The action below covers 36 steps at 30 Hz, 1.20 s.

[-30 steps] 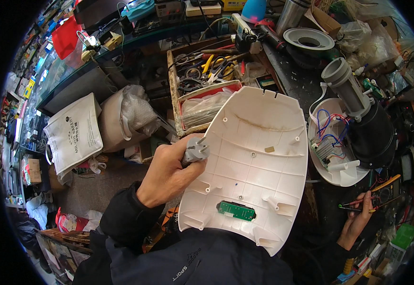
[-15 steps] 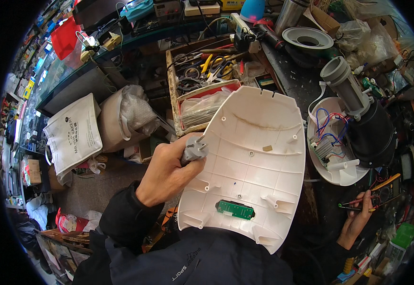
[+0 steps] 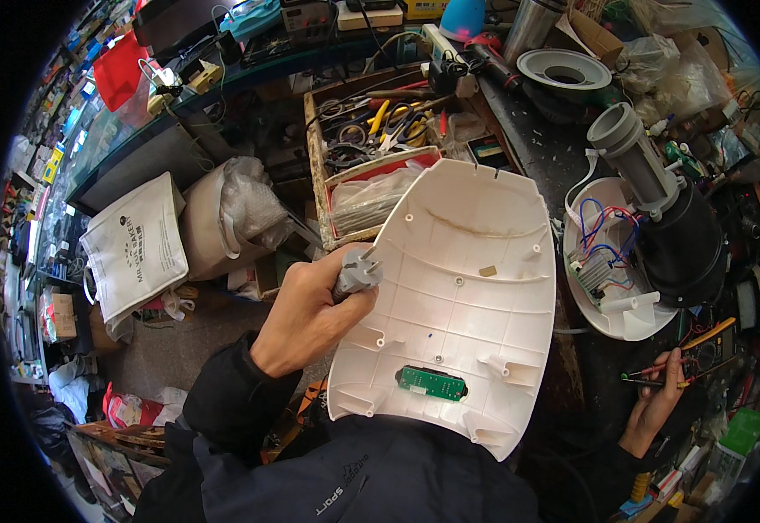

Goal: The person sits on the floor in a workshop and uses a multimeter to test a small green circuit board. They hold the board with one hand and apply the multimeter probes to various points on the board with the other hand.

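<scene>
My left hand [image 3: 310, 309] is closed round a grey two-pin power plug [image 3: 358, 272], its pins pointing up and right. Beside it a curved white plastic shell [image 3: 476, 301] leans against my body, inner side up, with screw posts and ribs. A small green circuit board [image 3: 432, 383] is fixed near the shell's lower end. At the far right my right hand [image 3: 656, 405] grips thin test probes [image 3: 646, 379], next to a dark multimeter [image 3: 709, 350] with a yellow-orange edge. How the fingers hold the probes is partly hidden.
On the dark bench at right lies an opened appliance base [image 3: 606, 305] with coloured wires, a black housing [image 3: 681, 244] and a grey tube [image 3: 633, 152]. A wooden tool drawer [image 3: 314, 166] holds scissors and pliers. Bags [image 3: 140, 248] stand at left.
The white shell has shifted slightly to the left at its right edge. Both hands keep their places, the plug and probes still held.
</scene>
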{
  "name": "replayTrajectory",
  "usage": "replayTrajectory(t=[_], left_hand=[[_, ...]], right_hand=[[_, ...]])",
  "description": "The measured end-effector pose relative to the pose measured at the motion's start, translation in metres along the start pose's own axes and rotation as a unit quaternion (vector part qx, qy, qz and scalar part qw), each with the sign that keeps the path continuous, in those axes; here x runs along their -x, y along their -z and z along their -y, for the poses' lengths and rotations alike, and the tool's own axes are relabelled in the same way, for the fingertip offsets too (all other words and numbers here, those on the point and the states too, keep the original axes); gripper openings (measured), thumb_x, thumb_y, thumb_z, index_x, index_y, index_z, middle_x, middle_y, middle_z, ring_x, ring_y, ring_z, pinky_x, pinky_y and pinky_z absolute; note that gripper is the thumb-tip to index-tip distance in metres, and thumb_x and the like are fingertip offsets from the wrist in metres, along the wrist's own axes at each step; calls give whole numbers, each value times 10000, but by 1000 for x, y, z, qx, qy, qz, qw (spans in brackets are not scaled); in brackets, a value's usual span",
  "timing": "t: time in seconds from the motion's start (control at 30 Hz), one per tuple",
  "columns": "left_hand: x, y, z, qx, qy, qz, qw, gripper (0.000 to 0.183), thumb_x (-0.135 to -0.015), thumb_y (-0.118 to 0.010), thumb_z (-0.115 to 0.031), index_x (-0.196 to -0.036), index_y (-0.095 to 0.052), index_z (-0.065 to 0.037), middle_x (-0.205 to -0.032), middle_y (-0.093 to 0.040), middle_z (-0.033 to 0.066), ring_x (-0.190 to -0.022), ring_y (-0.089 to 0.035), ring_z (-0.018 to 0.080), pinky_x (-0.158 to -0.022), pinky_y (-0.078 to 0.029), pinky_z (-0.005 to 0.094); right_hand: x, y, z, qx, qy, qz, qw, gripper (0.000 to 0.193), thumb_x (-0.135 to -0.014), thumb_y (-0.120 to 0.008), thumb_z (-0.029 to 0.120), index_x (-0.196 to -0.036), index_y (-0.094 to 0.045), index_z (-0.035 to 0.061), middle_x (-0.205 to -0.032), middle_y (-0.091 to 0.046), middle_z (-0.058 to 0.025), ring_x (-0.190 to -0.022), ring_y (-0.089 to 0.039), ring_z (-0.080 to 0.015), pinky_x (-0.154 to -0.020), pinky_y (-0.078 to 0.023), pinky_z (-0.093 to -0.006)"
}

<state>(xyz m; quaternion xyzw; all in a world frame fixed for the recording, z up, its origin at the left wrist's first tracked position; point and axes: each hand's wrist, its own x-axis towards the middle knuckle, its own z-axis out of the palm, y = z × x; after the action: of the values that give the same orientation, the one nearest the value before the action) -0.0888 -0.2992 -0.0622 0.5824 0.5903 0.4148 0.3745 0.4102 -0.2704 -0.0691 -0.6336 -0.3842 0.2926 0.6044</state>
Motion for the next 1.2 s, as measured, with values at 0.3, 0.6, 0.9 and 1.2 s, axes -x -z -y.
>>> replayTrajectory(t=[0.3,0.6,0.9,1.2], left_hand=[[-1,-1,5,-2,0,-4,1000,283,-992,-699,-63,-1265,-685,13,-816,-615,73,-731,-536,96,-691,-517,292],[-2,-1,7,8,-13,-7,1000,274,-988,-698,-56,-1255,-686,5,-804,-608,66,-716,-532,94,-677,-512,288],[-3,-1,15,0,-8,-17,1000,326,-970,-707,-62,-1290,-688,-1,-780,-583,87,-690,-524,97,-664,-516,292],[4,-1,14,-64,-57,-61,994,492,-897,-740,-23,-1386,-689,-4,-863,-702,143,-739,-689,195,-727,-566,311]], right_hand=[[-5,8,-8,-10,-1,15,1000,344,-1173,-627,361,-935,-648,113,-687,-536,59,-486,-433,-10,-413,-291,-182],[-5,9,-9,-3,-4,14,1000,355,-1172,-626,369,-924,-644,115,-683,-527,61,-490,-429,-12,-415,-281,-187],[-5,7,-7,19,-14,0,1000,377,-1158,-648,381,-897,-643,109,-697,-516,52,-543,-460,-20,-441,-275,-196],[-1,0,-3,20,-24,-23,999,386,-1158,-652,387,-882,-638,117,-710,-485,57,-573,-447,-26,-453,-267,-206]])
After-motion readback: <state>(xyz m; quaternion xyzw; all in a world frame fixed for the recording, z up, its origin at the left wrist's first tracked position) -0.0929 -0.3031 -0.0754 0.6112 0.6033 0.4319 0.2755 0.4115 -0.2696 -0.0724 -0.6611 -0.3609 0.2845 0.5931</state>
